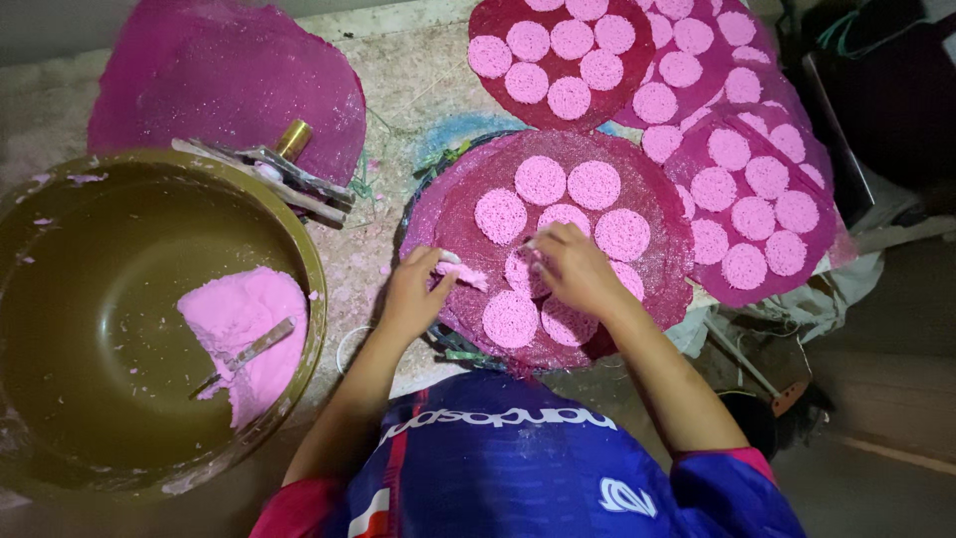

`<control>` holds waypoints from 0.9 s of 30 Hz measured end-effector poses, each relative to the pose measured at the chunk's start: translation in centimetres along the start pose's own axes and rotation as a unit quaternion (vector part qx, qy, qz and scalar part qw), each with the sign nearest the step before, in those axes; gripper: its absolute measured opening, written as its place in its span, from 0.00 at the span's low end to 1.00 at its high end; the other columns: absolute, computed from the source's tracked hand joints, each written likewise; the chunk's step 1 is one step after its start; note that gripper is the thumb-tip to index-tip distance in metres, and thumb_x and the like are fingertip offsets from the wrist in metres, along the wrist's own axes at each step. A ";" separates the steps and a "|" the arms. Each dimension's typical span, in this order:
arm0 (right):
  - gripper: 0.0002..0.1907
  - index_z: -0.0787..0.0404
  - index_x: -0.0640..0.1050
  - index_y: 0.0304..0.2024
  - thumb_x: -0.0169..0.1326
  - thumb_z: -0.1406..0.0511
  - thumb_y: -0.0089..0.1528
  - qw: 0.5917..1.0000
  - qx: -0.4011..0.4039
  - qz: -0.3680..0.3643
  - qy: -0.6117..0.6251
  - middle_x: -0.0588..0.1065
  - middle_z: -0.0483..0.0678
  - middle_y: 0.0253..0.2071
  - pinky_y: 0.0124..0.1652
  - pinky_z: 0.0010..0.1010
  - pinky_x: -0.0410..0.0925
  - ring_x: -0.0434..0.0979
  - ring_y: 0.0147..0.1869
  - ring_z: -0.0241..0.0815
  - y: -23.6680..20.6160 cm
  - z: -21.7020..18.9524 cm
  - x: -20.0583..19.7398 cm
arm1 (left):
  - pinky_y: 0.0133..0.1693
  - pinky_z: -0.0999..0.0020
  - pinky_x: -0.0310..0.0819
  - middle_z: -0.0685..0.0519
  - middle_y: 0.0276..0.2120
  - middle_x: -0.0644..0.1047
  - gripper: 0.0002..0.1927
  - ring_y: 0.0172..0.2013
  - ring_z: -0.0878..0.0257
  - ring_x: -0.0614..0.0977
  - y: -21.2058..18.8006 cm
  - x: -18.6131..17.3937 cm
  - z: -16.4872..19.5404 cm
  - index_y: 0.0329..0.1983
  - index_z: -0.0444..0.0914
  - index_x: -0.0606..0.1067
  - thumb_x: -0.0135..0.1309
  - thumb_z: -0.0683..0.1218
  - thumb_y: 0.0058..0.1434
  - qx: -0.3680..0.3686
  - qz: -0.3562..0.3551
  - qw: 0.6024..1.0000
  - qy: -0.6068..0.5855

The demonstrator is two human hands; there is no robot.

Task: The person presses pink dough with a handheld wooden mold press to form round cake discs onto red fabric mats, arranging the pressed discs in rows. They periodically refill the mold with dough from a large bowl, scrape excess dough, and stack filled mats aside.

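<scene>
Left hand (416,291): palm down, fingers curled, thumb and fingertips pinched together at its right edge
Right hand (573,267): palm down, fingers bent, tips pressed downward near the left hand
Forearms: both bare, reaching forward, converging toward the middle
Sleeves: short, blue with pink cuffs

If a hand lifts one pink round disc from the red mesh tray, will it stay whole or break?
The pink disc looks grainy and crumbly, so it probably breaks easily. It seems thin and flat, likely light and unlikely to roll. The piece in the left hand looks soft, perhaps floppy.
</scene>
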State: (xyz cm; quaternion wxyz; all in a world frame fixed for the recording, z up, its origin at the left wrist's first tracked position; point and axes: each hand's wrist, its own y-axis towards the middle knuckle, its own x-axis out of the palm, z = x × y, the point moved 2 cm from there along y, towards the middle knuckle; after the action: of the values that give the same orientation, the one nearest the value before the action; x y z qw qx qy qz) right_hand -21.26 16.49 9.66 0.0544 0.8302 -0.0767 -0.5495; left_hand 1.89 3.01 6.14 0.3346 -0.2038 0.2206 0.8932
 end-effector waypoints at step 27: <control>0.24 0.63 0.78 0.50 0.63 0.65 0.52 0.993 -0.065 -0.097 -0.016 0.74 0.54 0.54 0.49 0.43 0.68 0.72 0.55 0.57 0.8 -0.4 -0.1 | 0.43 0.67 0.85 0.46 0.45 0.75 0.11 0.44 0.58 0.84 0.3 0.3 -1.3 0.48 0.32 0.76 0.58 0.38 0.63 -0.092 0.023 0.985 -0.145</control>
State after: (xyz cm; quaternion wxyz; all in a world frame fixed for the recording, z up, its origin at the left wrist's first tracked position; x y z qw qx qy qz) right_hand -21.04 15.74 10.06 0.0541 0.8197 0.0392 -0.5689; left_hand 1.73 2.32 4.99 0.3225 -0.0964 0.0913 0.9372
